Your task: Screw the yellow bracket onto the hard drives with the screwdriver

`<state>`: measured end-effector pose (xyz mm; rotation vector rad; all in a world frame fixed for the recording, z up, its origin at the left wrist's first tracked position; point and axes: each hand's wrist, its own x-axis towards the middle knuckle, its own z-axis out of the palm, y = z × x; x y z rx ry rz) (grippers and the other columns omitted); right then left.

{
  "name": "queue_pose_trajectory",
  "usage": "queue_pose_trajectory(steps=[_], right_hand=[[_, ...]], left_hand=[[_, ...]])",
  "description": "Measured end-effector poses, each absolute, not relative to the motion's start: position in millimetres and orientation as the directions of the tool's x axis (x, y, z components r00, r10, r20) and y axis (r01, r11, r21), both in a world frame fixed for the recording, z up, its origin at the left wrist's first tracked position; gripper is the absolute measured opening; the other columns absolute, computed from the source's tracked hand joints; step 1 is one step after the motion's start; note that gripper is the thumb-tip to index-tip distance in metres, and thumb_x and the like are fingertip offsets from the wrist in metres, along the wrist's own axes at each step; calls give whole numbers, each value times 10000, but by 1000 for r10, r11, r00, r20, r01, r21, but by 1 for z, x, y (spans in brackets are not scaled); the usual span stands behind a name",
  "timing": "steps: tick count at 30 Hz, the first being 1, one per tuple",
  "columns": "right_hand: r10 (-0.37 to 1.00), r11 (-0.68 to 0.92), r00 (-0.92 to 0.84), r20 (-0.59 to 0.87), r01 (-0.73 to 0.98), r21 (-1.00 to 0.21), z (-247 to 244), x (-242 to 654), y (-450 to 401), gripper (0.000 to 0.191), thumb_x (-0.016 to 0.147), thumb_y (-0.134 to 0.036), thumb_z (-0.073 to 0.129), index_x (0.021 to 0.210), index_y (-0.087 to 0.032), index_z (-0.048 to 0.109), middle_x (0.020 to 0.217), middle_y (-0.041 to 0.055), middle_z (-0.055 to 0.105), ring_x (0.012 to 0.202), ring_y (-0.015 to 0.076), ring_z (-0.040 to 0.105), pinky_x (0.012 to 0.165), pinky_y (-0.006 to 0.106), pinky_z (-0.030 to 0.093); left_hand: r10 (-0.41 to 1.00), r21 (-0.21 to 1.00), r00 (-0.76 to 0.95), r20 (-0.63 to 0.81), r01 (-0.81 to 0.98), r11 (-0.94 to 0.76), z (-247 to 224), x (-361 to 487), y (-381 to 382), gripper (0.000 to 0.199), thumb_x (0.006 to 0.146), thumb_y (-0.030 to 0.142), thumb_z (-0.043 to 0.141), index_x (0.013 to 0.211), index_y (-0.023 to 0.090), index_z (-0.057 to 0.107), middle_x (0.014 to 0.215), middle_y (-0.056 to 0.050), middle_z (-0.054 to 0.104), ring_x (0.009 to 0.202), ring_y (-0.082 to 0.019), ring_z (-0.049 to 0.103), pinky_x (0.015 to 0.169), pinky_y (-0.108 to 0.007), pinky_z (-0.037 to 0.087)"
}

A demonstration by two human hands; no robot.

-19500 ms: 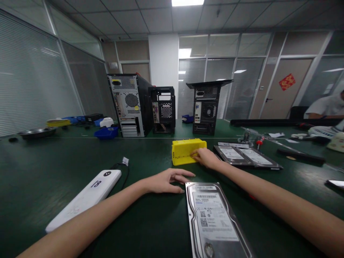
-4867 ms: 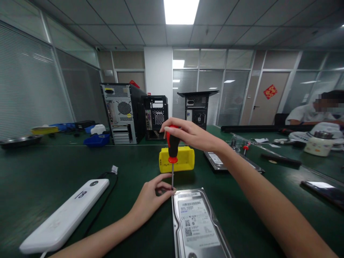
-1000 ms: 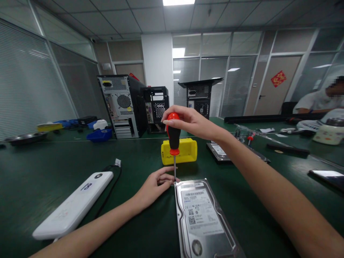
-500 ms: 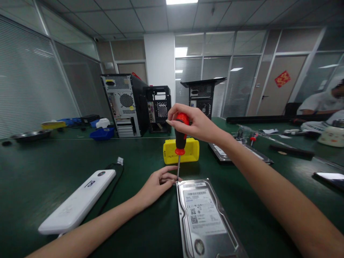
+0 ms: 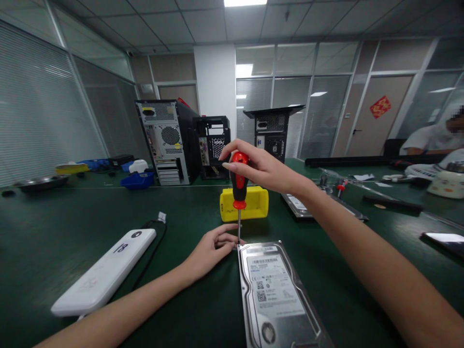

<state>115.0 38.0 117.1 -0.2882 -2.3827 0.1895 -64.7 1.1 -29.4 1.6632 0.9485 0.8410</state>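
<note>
A silver hard drive (image 5: 275,285) lies label side up on the green table. My right hand (image 5: 253,162) holds a red and black screwdriver (image 5: 239,186) by the top of its handle, thumb and forefinger around it. The screwdriver stands nearly upright, its tip at the drive's far left corner. At that same corner, my left hand (image 5: 213,246) lies with fingers stretched out and a little apart, fingertips against or just behind the drive's edge. Exact contact there is partly hidden by the screwdriver shaft. The screw under the tip is too small to make out.
Behind the drive sits a yellow bin (image 5: 257,203). A white power bank (image 5: 105,273) with a cable is at left. Another hard drive (image 5: 299,205) lies to the right, near a hammer (image 5: 393,205). Computer cases (image 5: 168,140) stand at the back. Another person (image 5: 427,137) sits at far right.
The screwdriver's handle has shifted slightly left and stands straighter, and my right hand's fingers have moved left with it. My left hand and the drive have stayed in place.
</note>
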Motion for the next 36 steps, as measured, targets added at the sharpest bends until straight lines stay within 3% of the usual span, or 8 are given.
queue_pose_trajectory(steps=[5, 9, 12, 19, 23, 31, 36], right_hand=[[266, 958, -693, 670, 269, -103, 118, 115, 39, 361, 886, -477, 406, 911, -136, 525, 795, 4, 514, 664, 82, 444, 613, 213, 343], [295, 934, -722, 626, 356, -29, 122, 125, 37, 400, 935, -436, 273, 1032, -146, 529, 863, 30, 561, 717, 114, 488, 658, 254, 338], [327, 908, -745, 581, 419, 27, 125, 132, 35, 350, 938, -363, 284, 1108, -164, 517, 871, 31, 581, 701, 119, 496, 654, 265, 332], [376, 864, -723, 580, 500, 63, 128, 128, 34, 422, 906, -493, 321, 1014, -153, 547, 700, -2, 537, 574, 87, 445, 583, 239, 314], [409, 848, -701, 584, 528, 40, 129, 128, 33, 470, 882, -561, 320, 903, -152, 552, 672, 3, 517, 568, 94, 438, 559, 240, 305], [427, 883, -739, 520, 466, -63, 129, 136, 32, 360, 948, -359, 262, 1124, -178, 518, 890, 44, 596, 740, 148, 524, 665, 281, 361], [352, 934, -772, 530, 324, -148, 130, 133, 33, 331, 946, -325, 308, 1105, -142, 533, 963, 56, 589, 821, 132, 544, 712, 262, 396]], left_hand=[[888, 963, 453, 81, 195, -187, -28, -65, 0, 436, 838, 167, 506, 1263, 109, 425, 1062, -111, 664, 1013, -195, 615, 927, -352, 431], [896, 960, 438, 77, 209, -185, -28, -64, 0, 433, 831, 149, 503, 1254, 91, 426, 1054, -124, 666, 996, -197, 620, 918, -351, 432], [896, 961, 437, 79, 207, -186, -28, -64, 0, 430, 832, 148, 502, 1251, 92, 428, 1056, -125, 664, 990, -194, 620, 909, -347, 434], [880, 963, 464, 96, 181, -200, -33, -66, 2, 439, 825, 175, 527, 1249, 110, 438, 1041, -114, 672, 995, -198, 617, 909, -351, 429], [882, 963, 462, 93, 183, -197, -32, -66, 1, 435, 821, 212, 547, 1240, 134, 457, 1038, -99, 676, 992, -197, 618, 910, -350, 426], [883, 968, 460, 92, 168, -189, -33, -67, 2, 443, 821, 257, 568, 1234, 137, 464, 1043, -99, 674, 992, -203, 621, 911, -357, 433], [874, 968, 475, 105, 152, -199, -36, -68, 5, 451, 826, 266, 567, 1243, 135, 456, 1042, -103, 675, 1004, -208, 616, 921, -368, 430]])
